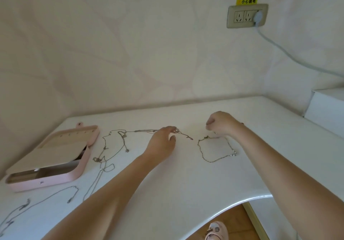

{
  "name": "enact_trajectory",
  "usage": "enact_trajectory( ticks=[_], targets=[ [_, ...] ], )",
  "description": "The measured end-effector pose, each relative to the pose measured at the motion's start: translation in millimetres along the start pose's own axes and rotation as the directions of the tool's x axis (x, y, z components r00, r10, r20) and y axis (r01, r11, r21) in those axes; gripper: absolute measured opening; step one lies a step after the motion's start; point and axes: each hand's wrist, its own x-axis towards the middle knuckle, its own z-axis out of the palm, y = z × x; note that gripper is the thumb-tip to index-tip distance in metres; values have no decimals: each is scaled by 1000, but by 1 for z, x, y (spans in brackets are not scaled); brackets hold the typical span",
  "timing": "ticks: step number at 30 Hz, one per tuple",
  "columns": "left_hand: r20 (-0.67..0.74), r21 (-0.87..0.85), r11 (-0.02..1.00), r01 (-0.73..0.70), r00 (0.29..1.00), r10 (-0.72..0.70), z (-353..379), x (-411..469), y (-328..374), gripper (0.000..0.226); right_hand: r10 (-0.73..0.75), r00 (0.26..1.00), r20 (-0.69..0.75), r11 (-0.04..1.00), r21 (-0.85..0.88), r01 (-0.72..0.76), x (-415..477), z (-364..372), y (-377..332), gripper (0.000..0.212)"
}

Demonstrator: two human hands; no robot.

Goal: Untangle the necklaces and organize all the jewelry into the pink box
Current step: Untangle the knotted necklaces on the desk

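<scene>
A pink box [61, 178] lies open at the left of the white table [186, 174], its beige inner tray showing. Right of it spreads a tangle of thin silver necklaces [119, 143], trailing toward the front edge. My left hand [162, 142] rests on the right end of that tangle, fingers pinching the chain. A separate necklace [214, 150] lies in a loose loop at the right. My right hand [221, 123] is closed in a fist just above that loop, its fingertips at the chain's upper end. Another chain [46, 198] lies at the front left.
A wall socket [246, 16] with a plugged grey cable [290, 55] sits on the wall at the upper right. A white raised shelf [327, 109] stands at the far right. The table's front edge curves inward at the lower right, above the wooden floor [236, 221].
</scene>
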Motion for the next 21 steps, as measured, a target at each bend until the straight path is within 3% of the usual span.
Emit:
enact_trajectory(
  ticks=[3, 7, 11, 16, 18, 20, 21],
  targets=[
    [64, 193, 980, -41, 998, 30, 4, 14, -22, 51, -118, 993, 8, 992, 33, 118, 14, 24, -21, 17],
    [207, 360, 933, -22, 977, -57, 5, 19, -42, 58, -117, 984, 134, 989, -76, 128, 43, 51, -39, 31],
    [205, 437, 900, 2, 973, -102, -3, 14, -58, 66, -68, 969, 237, 958, -257, 130, 68, 52, -49, 34],
    [174, 507, 859, 70, 968, -182, -12, 8, -72, 72, -122, 946, 301, 891, -386, 238, 68, 49, -50, 32],
    [141, 490, 866, 99, 971, -191, -12, 7, -72, 73, -244, 919, 310, 913, -246, 325, 65, 45, -44, 28],
    [65, 501, 858, 112, 984, -167, -11, 9, -71, 72, -385, 874, 296, 923, 128, 364, 58, 39, -41, 18],
    [18, 511, 854, 96, 992, -122, -10, 9, -70, 70, -457, 845, 278, 869, 342, 358, 54, 36, -42, 14]
  ],
)
